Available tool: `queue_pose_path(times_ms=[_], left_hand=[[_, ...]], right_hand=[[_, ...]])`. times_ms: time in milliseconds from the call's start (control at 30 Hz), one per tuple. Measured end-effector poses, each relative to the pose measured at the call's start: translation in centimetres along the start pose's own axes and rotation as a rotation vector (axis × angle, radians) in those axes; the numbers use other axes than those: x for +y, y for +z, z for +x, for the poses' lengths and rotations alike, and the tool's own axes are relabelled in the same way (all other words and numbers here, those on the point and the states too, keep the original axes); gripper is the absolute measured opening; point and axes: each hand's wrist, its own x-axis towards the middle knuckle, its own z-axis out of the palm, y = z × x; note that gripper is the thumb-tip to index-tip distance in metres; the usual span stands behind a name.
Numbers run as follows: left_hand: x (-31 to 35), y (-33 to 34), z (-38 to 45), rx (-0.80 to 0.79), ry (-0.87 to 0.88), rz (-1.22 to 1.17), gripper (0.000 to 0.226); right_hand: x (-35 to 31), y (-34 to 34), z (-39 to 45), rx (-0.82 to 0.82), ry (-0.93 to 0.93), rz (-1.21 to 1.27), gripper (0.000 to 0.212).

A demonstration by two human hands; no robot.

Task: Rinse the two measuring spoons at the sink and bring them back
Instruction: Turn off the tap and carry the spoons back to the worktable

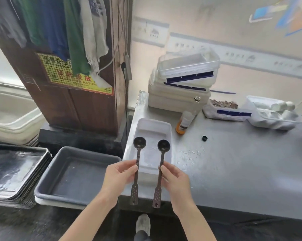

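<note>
The person stands at the corner of a stainless steel worktable (pixel 233 162) with one measuring spoon in each hand. The left hand (pixel 119 176) pinches the left measuring spoon (pixel 137 169) partway down its ribbed handle, thumb on top and fingers curled behind; the right hand (pixel 176 180) holds the right measuring spoon (pixel 160 173) the same way. Both spoons are upright, bowls up and facing the camera, perforated handle ends hanging free below the fingers. They sit side by side but apart, probably so that each bowl can be looked over and neither knocks the other.

The spoons hang in the air in front of a shallow white tray (pixel 153 129) on the worktable's near-left corner, which looks like the place where they belong. A small orange bottle (pixel 183 122) stands open just behind the tray, its black cap (pixel 205 138) lying apart on the steel, which suggests measuring work there. A white basin (pixel 11 115) at far left may be the sink; this cannot be told for certain. Whether the spoons are already rinsed also cannot be told: no water shows on them.
</note>
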Motion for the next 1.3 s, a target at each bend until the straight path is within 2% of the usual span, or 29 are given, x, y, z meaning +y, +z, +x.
queue_pose_path(times_ms=[167,300,600,967,1300], left_hand=[[0.9,2.8,7.1,0.008,0.031,0.084,0.020],[0.3,5.1,12.9,0.087,-0.004,0.133,0.023],[-3.1,9.5,20.8,0.226,-0.116,0.235,0.028],[-7.6,9.6,25.7,0.234,-0.251,0.343,0.035],[-9.2,9.5,26.2,0.202,-0.245,0.397,0.048]], right_hand=[[-1.8,0.4,7.4,-0.019,0.049,0.041,0.019],[-2.9,1.1,13.7,-0.005,0.106,0.039,0.020],[0.1,3.5,24.0,0.072,0.261,-0.096,0.018],[4.3,5.3,27.3,0.170,0.320,-0.328,0.020],[6.2,5.3,28.0,0.152,0.220,-0.488,0.017]])
